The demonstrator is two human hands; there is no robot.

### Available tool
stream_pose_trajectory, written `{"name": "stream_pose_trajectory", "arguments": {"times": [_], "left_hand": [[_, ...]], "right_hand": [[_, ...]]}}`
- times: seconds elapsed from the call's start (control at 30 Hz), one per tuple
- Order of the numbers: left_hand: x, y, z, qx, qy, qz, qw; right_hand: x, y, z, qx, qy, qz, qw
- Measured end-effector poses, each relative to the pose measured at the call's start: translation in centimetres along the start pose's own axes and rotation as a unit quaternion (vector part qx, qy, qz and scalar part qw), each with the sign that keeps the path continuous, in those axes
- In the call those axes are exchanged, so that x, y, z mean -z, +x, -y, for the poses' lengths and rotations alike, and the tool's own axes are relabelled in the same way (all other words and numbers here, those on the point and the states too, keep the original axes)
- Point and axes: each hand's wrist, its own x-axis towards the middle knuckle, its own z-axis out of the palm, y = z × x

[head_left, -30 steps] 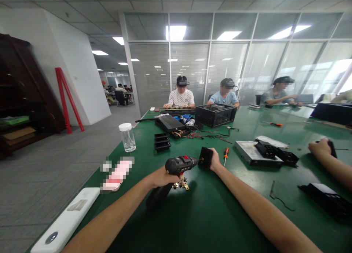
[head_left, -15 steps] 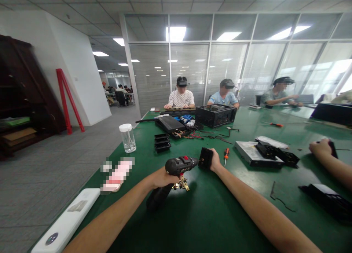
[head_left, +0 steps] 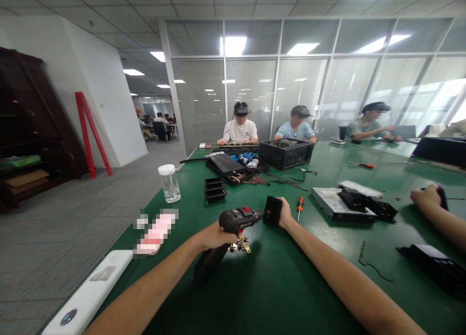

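Note:
Wrapped round the grip of a black cordless drill [head_left: 238, 219] is my left hand [head_left: 217, 236]. The drill lies level, its chuck pointing right. In my right hand [head_left: 285, 212] is a small black plastic box [head_left: 272, 210], held with one face toward the drill. The bit's end meets that face or sits just in front of it; I cannot tell which. Small brass-coloured metal pieces [head_left: 244, 246] lie on the green table [head_left: 255, 296] below the drill. An orange-handled screwdriver [head_left: 300, 204] rests just right of my right hand.
Black trays [head_left: 215, 190] and a clear jar [head_left: 169, 184] stand at the left. A black computer case [head_left: 286, 153] and loose cables lie further back. On the right are a metal drive [head_left: 337, 206], black parts and a co-worker's hand [head_left: 427, 197]. More people sit opposite.
Almost nothing differs. My hands, the drill and the black box keep their places, and the whole view has shifted very slightly.

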Motion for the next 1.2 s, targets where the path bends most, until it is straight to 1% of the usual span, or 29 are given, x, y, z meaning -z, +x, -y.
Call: {"name": "stream_pose_trajectory", "arguments": {"times": [0.17,0.37,0.53,1.0,1.2], "left_hand": [[-0.14,-0.19,-0.41,0.011,-0.005,0.001,1.0],[-0.01,-0.07,-0.07,0.019,0.003,0.001,1.0],[0.07,-0.01,0.16,0.016,0.013,-0.001,1.0],[-0.07,-0.09,-0.21,0.015,0.0,-0.006,1.0],[-0.05,-0.07,-0.15,0.011,-0.006,0.006,1.0]], "right_hand": [[0.05,0.1,-0.02,-0.006,-0.004,0.002,1.0],[-0.04,0.02,-0.04,0.007,0.005,-0.001,1.0],[-0.04,-0.04,-0.04,-0.001,0.008,0.012,1.0],[0.25,0.27,-0.21,0.011,0.0,0.008,1.0],[0.3,0.34,-0.22,-0.006,-0.008,0.004,1.0]]}}
